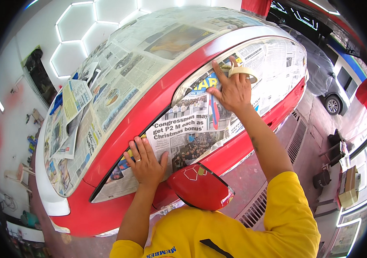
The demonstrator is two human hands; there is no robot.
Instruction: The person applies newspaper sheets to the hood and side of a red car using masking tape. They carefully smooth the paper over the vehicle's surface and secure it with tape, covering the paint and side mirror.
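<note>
A newspaper sheet (179, 122) covers the front part of the car's side window. My left hand (147, 162) lies flat near the sheet's lower left edge, its fingers apart and holding nothing. Higher up, my right hand (234, 92) presses on the paper with thumb and index finger spread. A cream roll of masking tape (248, 73) hangs on that hand's other fingers. Between my forearms, the red side mirror (200, 187) juts out from the door. The red window frame (136, 118) runs above the sheet.
More newspaper (123, 77) masks the windshield and roof, with loose folded sheets (71, 114) lying on it. A grey car (333, 92) under plastic stands at the far right. Floor grates (297, 135) run beside the red car, and a cardboard box (350, 187) sits at the right.
</note>
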